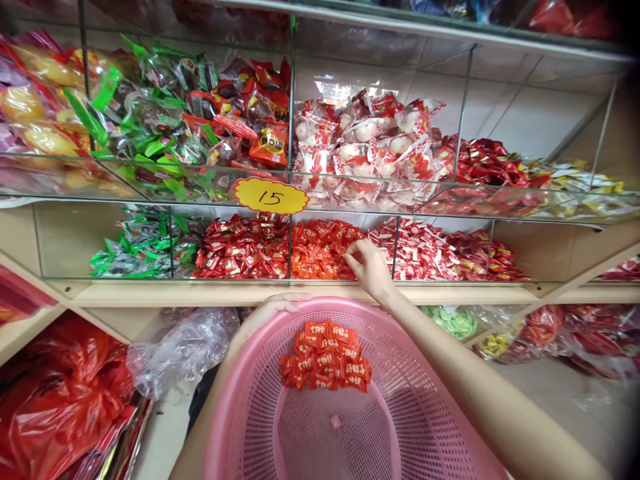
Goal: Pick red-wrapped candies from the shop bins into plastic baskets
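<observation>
My left hand (277, 307) lies over the far left rim of a pink plastic basket (235, 407), its fingers hooked on the edge. In the basket, a cluster of small red-orange wrapped candies (327, 357) rests against the far inner wall. My right hand (371, 267) reaches past the basket to the lower shelf bin, its fingertips beside a heap of the same orange-red candies (320, 247). Its thumb and fingers are curved with a gap between them, and I see no candy there. Some of its fingers are hidden behind the others.
Glass dividers separate bins of red candies (240, 250), red-and-white candies (420, 250) and green-wrapped packets (145, 247). Above, a yellow tag (271, 195) reading 15 hangs on the shelf glass. A wooden shelf edge (200, 294) runs behind the basket. Red plastic bags (65, 393) lie lower left.
</observation>
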`<state>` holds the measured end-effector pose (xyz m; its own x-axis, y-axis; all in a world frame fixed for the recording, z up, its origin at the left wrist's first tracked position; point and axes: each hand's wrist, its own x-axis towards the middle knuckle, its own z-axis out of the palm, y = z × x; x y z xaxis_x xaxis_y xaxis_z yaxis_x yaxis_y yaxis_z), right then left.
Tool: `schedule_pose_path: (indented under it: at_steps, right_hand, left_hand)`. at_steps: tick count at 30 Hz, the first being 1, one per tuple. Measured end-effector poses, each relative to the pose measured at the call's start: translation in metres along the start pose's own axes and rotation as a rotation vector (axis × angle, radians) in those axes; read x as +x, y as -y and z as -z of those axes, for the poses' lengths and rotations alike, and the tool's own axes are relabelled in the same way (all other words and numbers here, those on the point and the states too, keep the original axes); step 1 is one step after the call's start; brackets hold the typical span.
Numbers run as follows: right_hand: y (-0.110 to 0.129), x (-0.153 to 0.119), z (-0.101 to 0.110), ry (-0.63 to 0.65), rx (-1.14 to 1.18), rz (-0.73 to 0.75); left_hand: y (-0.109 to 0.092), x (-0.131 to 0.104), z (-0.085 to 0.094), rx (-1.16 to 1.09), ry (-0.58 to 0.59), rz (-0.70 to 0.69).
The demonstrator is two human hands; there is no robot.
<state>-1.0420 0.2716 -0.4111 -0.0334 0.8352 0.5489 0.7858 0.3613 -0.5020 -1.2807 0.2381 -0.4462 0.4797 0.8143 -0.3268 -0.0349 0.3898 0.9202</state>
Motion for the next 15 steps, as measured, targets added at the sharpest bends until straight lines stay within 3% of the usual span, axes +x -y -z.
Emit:
schedule_pose_path:
  at_steps: [4, 7, 10, 15]
  right_hand:
    - [0.016, -0.034, 0.026, -0.036, 0.361, -0.159]
    - [0.022, -0.065, 0.036, 0.129, 0.666, -0.443]
    - [0.021, -0.092, 0.033, 0.279, 0.869, -0.741]
    - [0.012, -0.116, 0.017, 0.291, 1.025, -1.037]
  left_hand:
    - [0.003, 0.003, 0.002, 0.003, 0.013, -0.03]
    - [0.005, 0.004, 0.003, -0.004, 0.011, -0.04]
    - [0.005, 0.004, 0.003, -0.012, 0.016, -0.031]
    - [0.005, 0.002, 0.002, -0.017, 0.023, -0.022]
